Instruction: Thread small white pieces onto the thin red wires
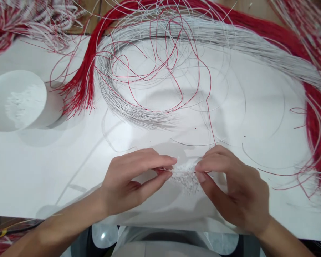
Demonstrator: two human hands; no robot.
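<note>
My left hand [136, 178] is closed in a pinch, thumb and index finger together on thin wires, with red showing between the fingers. Opposite it, a short gap away, my right hand [230, 185] pinches a thin red wire [210, 117] that runs down from the tangle above and passes behind the knuckles. Whether one wire spans both hands is too small to tell. Under and between the fingertips lies a loose heap of tiny white plastic pieces [188, 184]; their exact kind is not clear. Any small piece in the fingertips is hidden.
A white tub [40, 80] holding more small white pieces lies at the left. A bundle of white wires [133, 114] curves across the white tabletop [77, 153], with a red wire bundle [92, 53] behind it. Red-and-white wire heaps [42, 21] fill the back corners.
</note>
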